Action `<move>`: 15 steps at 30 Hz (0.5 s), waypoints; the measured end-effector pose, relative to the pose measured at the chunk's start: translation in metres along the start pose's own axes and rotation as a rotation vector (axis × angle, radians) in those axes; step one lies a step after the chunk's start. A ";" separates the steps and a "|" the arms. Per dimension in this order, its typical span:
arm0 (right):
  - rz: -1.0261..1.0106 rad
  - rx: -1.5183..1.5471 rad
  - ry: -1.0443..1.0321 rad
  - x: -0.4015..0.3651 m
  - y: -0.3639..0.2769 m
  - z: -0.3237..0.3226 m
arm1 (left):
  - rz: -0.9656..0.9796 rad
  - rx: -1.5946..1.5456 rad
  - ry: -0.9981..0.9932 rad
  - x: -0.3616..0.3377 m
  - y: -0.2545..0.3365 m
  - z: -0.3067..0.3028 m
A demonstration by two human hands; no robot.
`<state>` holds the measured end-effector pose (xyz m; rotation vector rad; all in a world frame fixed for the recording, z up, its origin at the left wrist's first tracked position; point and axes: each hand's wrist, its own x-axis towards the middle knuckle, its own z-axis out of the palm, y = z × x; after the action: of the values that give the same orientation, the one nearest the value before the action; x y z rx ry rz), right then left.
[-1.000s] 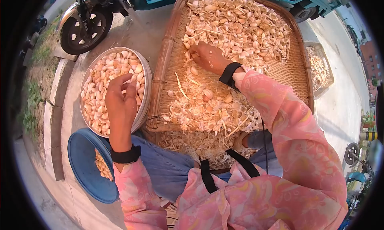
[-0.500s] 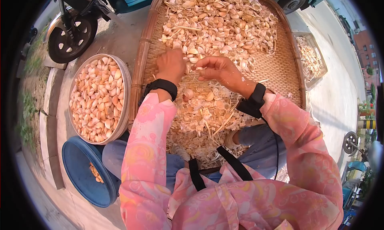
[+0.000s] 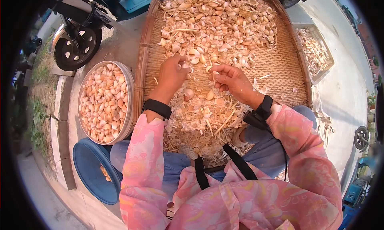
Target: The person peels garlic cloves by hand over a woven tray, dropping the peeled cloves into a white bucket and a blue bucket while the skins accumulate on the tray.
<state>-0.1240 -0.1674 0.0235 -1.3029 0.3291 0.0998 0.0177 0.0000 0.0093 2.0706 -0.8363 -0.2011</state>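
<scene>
My right hand [image 3: 236, 81] pinches a pale garlic clove [image 3: 216, 75] between thumb and fingers, above the woven tray [image 3: 286, 66]. Just left of it is my left hand [image 3: 173, 75], its thumb and fingertips drawn together; a whitish scrap shows at the tips, too small to name. Beyond both hands, a heap of garlic cloves [image 3: 218, 24] mixed with skins and stalks covers the far part of the tray. Nearer to me lie loose papery skins [image 3: 196, 116] with a few cloves among them.
A round white bucket [image 3: 131, 106] full of garlic cloves stands left of the tray. Below it, a blue tub [image 3: 89, 166] holds a few cloves. At right sits a pale crate [image 3: 327, 56] of stalks. A vehicle wheel [image 3: 78, 49] is at upper left.
My left hand has turned and its fingertips have lifted off the cloves. The right hand has moved slightly right and down, with the clove now plainly visible in its fingers.
</scene>
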 end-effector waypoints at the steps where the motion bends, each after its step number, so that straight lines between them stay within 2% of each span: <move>1: 0.005 -0.002 0.009 -0.002 0.002 0.001 | -0.043 -0.115 0.003 -0.009 0.016 -0.011; 5: 0.000 -0.016 -0.004 -0.003 -0.001 0.012 | -0.139 -0.512 0.049 -0.045 0.029 -0.024; 8: 0.001 -0.033 -0.011 0.004 0.002 0.023 | -0.334 -1.293 0.034 -0.073 0.041 -0.032; 12: 0.028 -0.120 -0.050 0.028 0.002 0.062 | -0.444 -1.661 0.035 -0.109 0.053 -0.045; 15: 0.007 -0.118 -0.208 0.056 -0.007 0.126 | -0.340 -1.836 -0.072 -0.138 0.105 -0.076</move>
<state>-0.0459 -0.0547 0.0420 -1.3949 0.1511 0.2620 -0.1065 0.0961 0.1158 0.4096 -0.0574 -0.8350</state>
